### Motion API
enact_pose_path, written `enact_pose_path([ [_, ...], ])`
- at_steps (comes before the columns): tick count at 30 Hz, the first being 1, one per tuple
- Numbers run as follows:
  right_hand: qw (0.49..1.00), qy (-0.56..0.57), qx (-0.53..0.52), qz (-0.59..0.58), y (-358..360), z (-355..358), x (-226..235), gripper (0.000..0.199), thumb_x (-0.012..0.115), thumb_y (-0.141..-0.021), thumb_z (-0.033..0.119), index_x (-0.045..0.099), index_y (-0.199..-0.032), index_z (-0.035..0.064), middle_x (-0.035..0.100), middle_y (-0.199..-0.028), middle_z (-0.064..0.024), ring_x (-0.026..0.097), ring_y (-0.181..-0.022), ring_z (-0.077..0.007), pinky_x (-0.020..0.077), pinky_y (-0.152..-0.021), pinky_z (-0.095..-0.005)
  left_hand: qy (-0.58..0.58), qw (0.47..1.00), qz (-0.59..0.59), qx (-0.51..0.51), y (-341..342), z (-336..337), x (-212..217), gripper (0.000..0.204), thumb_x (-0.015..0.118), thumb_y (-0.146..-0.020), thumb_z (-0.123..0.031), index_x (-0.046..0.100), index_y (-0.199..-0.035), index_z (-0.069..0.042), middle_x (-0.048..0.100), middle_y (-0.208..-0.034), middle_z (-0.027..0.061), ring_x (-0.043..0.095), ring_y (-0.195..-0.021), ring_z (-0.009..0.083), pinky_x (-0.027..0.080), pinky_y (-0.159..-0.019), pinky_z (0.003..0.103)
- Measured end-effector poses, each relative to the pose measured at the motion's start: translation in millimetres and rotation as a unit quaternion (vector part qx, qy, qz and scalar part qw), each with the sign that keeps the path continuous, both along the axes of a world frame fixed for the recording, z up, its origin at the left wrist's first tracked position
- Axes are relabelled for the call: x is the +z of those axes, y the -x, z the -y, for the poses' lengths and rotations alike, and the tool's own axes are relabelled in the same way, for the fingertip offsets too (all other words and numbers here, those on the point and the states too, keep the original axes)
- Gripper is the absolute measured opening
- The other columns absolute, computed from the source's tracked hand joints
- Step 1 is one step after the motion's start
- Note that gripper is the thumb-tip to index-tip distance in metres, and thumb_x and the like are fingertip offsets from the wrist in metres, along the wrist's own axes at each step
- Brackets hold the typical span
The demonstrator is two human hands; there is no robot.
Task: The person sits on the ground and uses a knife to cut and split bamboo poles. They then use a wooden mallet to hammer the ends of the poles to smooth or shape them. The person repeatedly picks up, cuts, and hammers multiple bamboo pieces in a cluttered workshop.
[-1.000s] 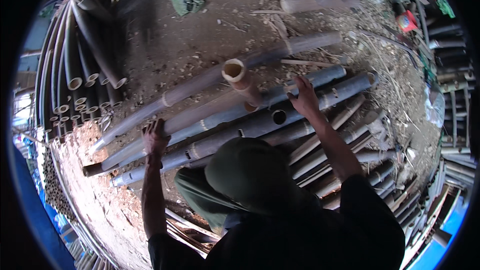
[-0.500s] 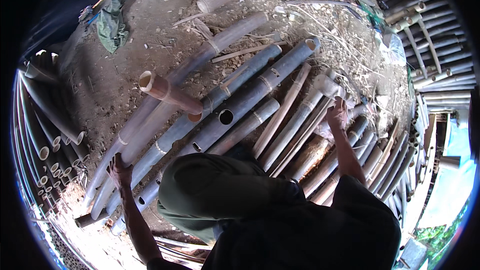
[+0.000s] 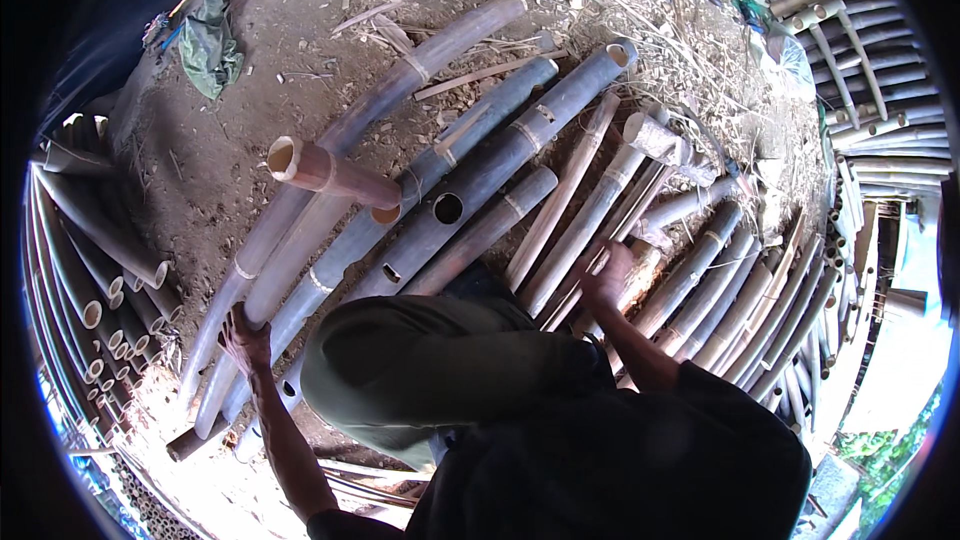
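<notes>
My left hand point(image 3: 246, 342) rests on a long grey-brown bamboo pole point(image 3: 302, 240), its fingers laid along the surface. Close to my body, my right hand point(image 3: 606, 275) is closed in a fist above split bamboo strips point(image 3: 640, 203). A small pale bit shows at its fingers; what they hold is too hidden to name. A short reddish-brown bamboo piece point(image 3: 335, 176) stands out from the poles near my left hand. Beside it lies a dark bamboo pole point(image 3: 510, 145) with round and square holes cut in it. A pale, wrapped-looking block point(image 3: 663, 143) sits beyond my right hand.
More bamboo poles point(image 3: 700, 265) lie side by side at the right. Cut bamboo tubes point(image 3: 95, 270) are stacked at the left, and further poles point(image 3: 880, 90) at the far right. A green plastic sheet point(image 3: 211, 52) lies on the dirt floor point(image 3: 300, 40), which is strewn with chips.
My right hand has drawn back toward my body, away from the pale block, and its fingers have closed. My left hand stays on the bamboo pole. The view has shifted slightly.
</notes>
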State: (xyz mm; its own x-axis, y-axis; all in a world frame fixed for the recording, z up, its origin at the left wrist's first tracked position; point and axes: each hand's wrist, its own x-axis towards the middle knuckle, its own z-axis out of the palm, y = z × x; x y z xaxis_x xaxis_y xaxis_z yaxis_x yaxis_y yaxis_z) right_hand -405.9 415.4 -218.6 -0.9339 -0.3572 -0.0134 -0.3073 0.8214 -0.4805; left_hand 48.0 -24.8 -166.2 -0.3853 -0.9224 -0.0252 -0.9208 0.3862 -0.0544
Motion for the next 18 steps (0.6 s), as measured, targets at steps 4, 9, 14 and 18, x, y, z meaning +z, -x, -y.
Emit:
enact_pose_path([
  [4,0.921,-0.166,-0.293,0.195,-23,-108,-40,0.108,0.083,-0.066,0.047,0.029,-0.146,0.0003,0.043,-0.136,-0.0233,0.047,-0.122,-0.0361,0.0400,-0.104,-0.0496,0.062,0.997,-0.017,-0.037,1,-1,0,0.059,0.082,-0.059,-0.021,0.058,-0.113,-0.015,0.063,-0.105,0.0058,0.057,-0.105,0.0307,0.040,-0.093,0.051],
  [9,0.935,-0.088,-0.270,0.214,-42,-121,-47,0.110,0.083,-0.068,0.040,0.021,-0.151,0.0026,0.047,-0.134,-0.0244,0.055,-0.113,-0.0339,0.0441,-0.099,-0.0468,0.036,0.999,-0.032,0.000,18,-8,21,0.049,0.082,-0.060,-0.022,0.059,-0.103,-0.017,0.062,-0.102,0.0056,0.057,-0.106,0.0277,0.038,-0.095,0.048],
  [14,0.997,0.008,-0.020,0.071,-9,-109,7,0.112,0.082,-0.069,0.036,0.016,-0.153,0.0050,0.048,-0.135,-0.0249,0.058,-0.109,-0.0323,0.0478,-0.095,-0.0424,0.032,0.998,-0.052,-0.008,7,-12,8,0.052,0.082,-0.061,-0.022,0.058,-0.108,-0.017,0.063,-0.102,0.0052,0.058,-0.104,0.0266,0.037,-0.095,0.048],
  [18,0.962,0.124,0.202,0.132,12,24,63,0.106,0.077,-0.070,0.024,0.015,-0.154,0.0044,0.047,-0.136,-0.0239,0.055,-0.115,-0.0337,0.0457,-0.098,-0.0417,0.041,0.998,-0.054,-0.017,-3,-21,9,0.052,0.081,-0.063,-0.023,0.058,-0.109,-0.017,0.064,-0.104,0.0048,0.058,-0.102,0.0262,0.037,-0.094,0.048],
])
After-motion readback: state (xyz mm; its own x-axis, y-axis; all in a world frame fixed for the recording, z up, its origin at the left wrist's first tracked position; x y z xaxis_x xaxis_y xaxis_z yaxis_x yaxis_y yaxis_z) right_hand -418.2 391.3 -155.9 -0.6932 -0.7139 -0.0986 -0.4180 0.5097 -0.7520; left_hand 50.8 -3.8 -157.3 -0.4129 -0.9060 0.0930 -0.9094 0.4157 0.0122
